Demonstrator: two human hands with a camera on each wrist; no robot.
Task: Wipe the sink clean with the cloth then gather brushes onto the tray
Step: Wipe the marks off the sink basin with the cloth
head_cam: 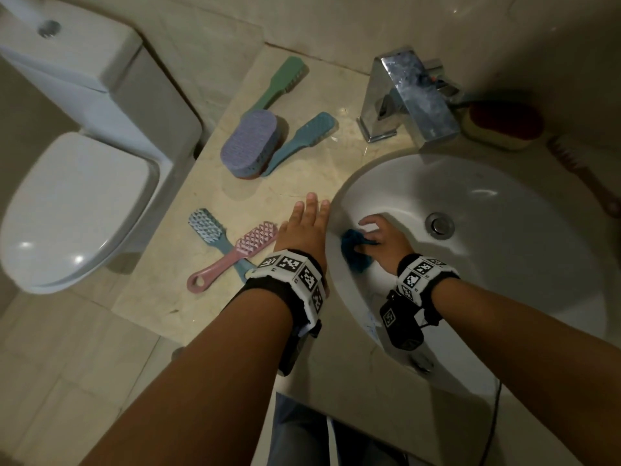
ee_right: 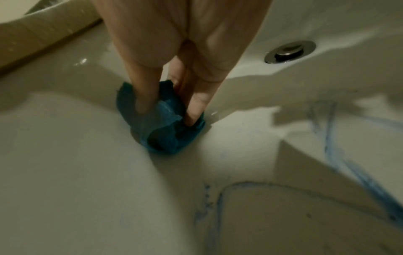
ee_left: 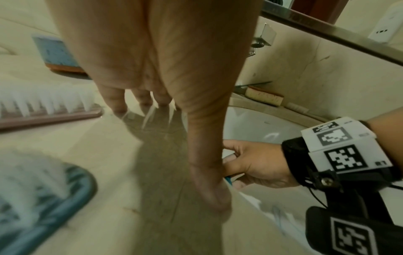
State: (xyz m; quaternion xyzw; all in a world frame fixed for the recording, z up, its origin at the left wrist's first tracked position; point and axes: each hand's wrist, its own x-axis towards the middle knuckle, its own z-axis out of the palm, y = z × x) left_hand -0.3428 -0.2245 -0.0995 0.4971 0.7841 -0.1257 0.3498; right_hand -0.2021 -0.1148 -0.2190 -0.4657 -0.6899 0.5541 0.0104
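My right hand (head_cam: 378, 237) is inside the white sink (head_cam: 504, 270), its fingers (ee_right: 141, 96) curled into a bunched blue cloth (head_cam: 354, 253) (ee_right: 167, 136) and holding it against the left wall of the basin. My left hand (head_cam: 307, 227) lies flat and open on the beige counter (head_cam: 295, 176), just left of the sink rim. Blue streaks (ee_right: 333, 155) mark the near wall of the basin. On the counter lie a pink brush (head_cam: 235, 257) crossed over a light blue brush (head_cam: 206, 227), a purple oval brush (head_cam: 250, 142), a blue brush (head_cam: 302, 139) and a green brush (head_cam: 279, 85).
A chrome tap (head_cam: 406, 92) stands behind the sink, with a red and yellow sponge (head_cam: 500, 129) and a brown brush (head_cam: 584, 176) to its right. The drain (head_cam: 439, 224) sits mid-basin. A white toilet (head_cam: 77, 203) stands left of the counter.
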